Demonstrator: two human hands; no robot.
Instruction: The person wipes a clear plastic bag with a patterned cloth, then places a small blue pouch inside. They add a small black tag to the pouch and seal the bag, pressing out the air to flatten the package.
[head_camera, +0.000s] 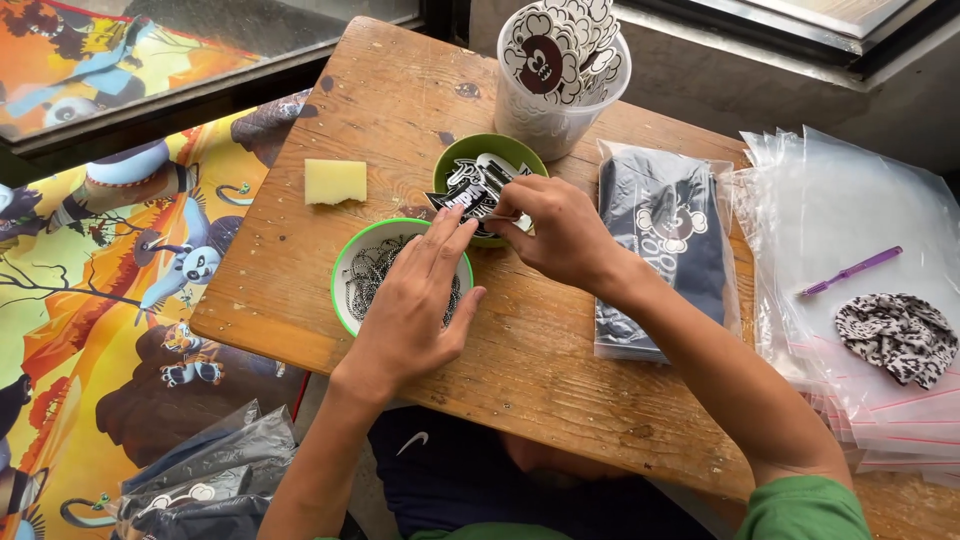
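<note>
Your left hand (415, 300) lies flat, fingers spread, over the white bowl of metal chains (372, 272), grip wide and holding nothing. Just beyond it, your right hand (560, 232) pinches a black-and-white sticker (470, 195) above the green bowl (455, 152). Farther along the desk (400, 90) stands a plastic cup of stickers (560, 70).

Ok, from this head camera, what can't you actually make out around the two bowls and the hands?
- Head view: the left hand covers much of the white bowl, so most of the metal chains are hidden.
- The right hand hides the near side of the green bowl; what its fingers pinch is too small to tell.
- The stickers are partly covered.
- The clear bags are cut off by the right edge.
</note>
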